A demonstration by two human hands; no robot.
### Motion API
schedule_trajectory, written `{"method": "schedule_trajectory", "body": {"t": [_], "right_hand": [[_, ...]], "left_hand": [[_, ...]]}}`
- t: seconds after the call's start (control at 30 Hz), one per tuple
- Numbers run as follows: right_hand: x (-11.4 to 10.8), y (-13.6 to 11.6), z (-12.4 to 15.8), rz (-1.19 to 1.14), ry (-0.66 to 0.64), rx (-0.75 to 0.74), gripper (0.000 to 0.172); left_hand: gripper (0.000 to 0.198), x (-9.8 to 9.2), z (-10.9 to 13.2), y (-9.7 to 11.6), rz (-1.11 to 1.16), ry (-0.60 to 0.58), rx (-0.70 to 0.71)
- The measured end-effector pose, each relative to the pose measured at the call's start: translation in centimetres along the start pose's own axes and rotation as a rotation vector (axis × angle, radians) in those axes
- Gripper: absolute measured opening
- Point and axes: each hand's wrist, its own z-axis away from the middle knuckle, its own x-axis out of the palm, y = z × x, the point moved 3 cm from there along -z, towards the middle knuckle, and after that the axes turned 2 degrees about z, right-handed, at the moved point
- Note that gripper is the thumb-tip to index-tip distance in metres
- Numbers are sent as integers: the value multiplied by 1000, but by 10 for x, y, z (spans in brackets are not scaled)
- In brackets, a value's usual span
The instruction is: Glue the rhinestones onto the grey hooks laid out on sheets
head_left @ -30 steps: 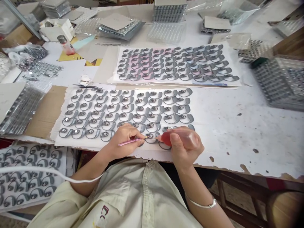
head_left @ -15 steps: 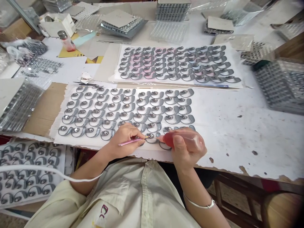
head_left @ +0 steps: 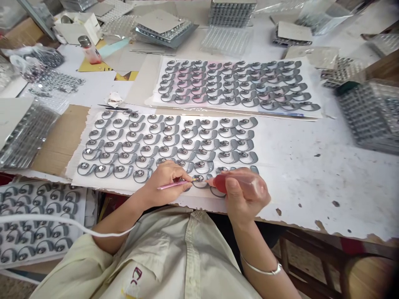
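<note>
Left hand pinches a slim pink stick; right hand grips a red translucent squeeze bottle, its tip beside a curved grey piece with a round metal disc. Risks: overpressing floods the piece; a slip knocks it askew.

The red mark on the shirt, perhaps lettering, is too blurred to read.
</note>
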Motion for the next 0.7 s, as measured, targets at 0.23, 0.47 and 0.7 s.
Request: {"method": "schedule_trajectory", "body": {"t": [0.23, 0.47, 0.7], "right_hand": [[2, 0, 0, -34, -12, -33, 11], [3, 4, 3, -36, -7, -4, 9], [3, 1, 2, -33, -31, 28, 11]], "left_hand": [[7, 0, 1, -1, -9, 10, -8], [6, 0, 2, 0, 7, 9, 2], [7, 0, 2, 1, -8, 17, 4]]}}
